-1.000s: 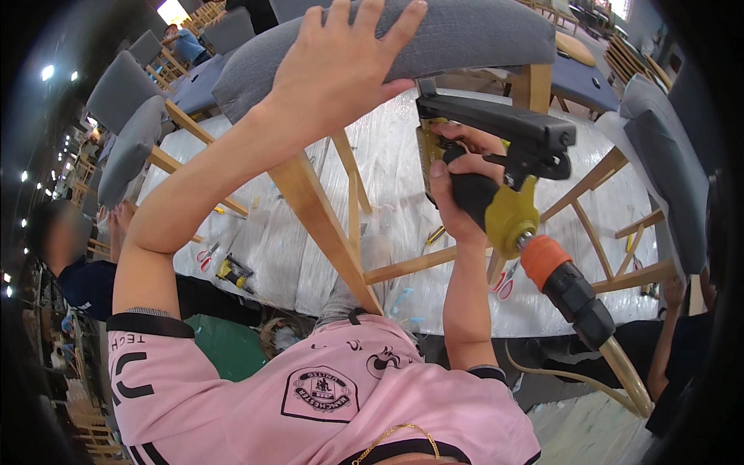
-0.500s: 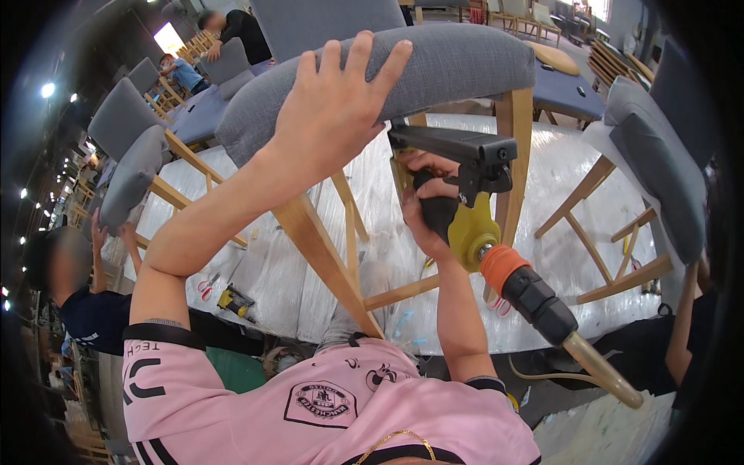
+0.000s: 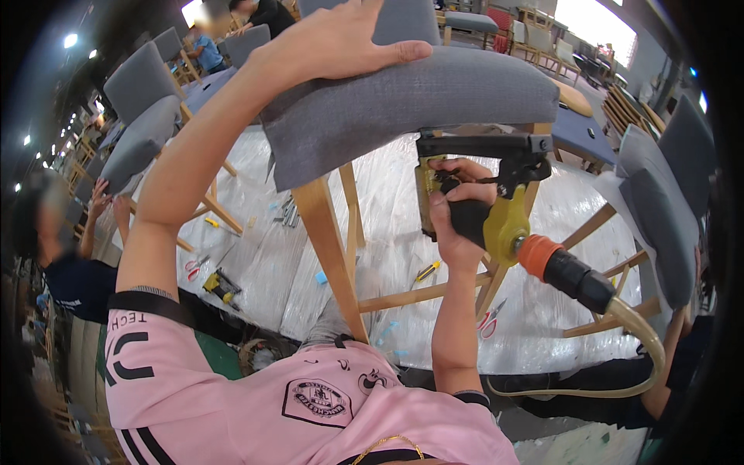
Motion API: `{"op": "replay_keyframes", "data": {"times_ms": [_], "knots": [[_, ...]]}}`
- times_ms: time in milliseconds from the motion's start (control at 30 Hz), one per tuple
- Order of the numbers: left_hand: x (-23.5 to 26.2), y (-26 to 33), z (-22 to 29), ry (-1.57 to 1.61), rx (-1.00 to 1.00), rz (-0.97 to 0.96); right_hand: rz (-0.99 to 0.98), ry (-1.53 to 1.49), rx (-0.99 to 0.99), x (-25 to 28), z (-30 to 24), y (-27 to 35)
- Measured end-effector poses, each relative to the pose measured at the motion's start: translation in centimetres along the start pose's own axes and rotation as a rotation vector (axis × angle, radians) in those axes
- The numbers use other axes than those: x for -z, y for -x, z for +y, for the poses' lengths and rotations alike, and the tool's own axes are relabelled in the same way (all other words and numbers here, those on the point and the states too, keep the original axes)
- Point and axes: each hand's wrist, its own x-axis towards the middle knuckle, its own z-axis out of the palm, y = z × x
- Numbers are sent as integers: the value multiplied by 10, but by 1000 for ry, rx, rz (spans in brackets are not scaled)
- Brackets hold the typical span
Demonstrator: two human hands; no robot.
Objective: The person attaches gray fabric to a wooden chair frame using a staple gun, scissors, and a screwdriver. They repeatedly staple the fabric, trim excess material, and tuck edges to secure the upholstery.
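A grey upholstered chair seat (image 3: 403, 101) on a wooden frame with pale legs (image 3: 329, 248) stands in front of me. My left hand (image 3: 333, 39) lies flat on top of the seat, fingers spread, pressing the fabric. My right hand (image 3: 457, 213) grips a yellow and black pneumatic staple gun (image 3: 488, 186) held just under the seat's front edge, its black magazine close against the underside. An orange fitting (image 3: 539, 256) joins the gun to a tan air hose (image 3: 635, 341) that loops down to the right.
A plastic-covered work table (image 3: 263, 263) carries scissors, a small yellow tool (image 3: 221, 285) and loose bits. Other grey chairs (image 3: 143, 116) stand at left and right (image 3: 659, 201). A person in dark clothes (image 3: 70, 263) works at left; others stand at the back.
The view has tilted so the seat and gun sit lower and closer. My left hand has slid to the seat's top. The staple gun stays under the seat edge.
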Motion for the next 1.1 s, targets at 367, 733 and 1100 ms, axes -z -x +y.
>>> {"op": "replay_keyframes", "data": {"times_ms": [367, 733, 1100], "knots": [[6, 16, 2, 7, -108, -283, -101, 133, 117, 4, 11, -13], [-8, 50, 14, -489, -406, -35, -88, 294, 29, -1, -6, 26], [-30, 54, 4, -424, -417, 93, -23, 46, 25, -16, 12, 20]]}}
